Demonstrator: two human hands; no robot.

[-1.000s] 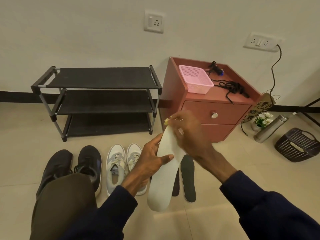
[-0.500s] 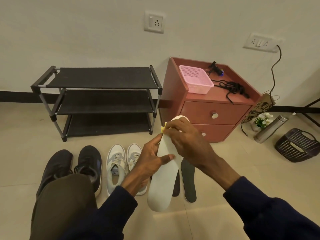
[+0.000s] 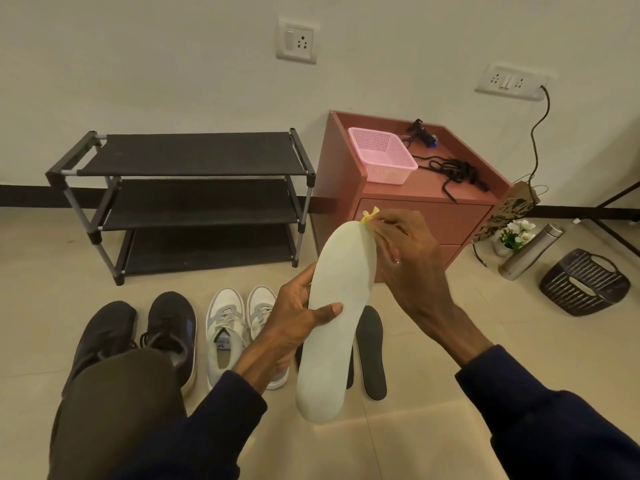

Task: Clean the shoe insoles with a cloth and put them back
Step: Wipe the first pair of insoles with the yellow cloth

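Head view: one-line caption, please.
Left hand grips a white foam insole; right hand presses a small yellow cloth to its top end.

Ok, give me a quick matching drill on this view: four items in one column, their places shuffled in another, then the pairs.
1 white insole
2 yellow cloth
3 black insole
4 pink basket

A on the red cabinet
B pinched in the right hand
C on the floor, right of the white shoes
D held in the left hand

Pairs: 1-D, 2-B, 3-C, 4-A
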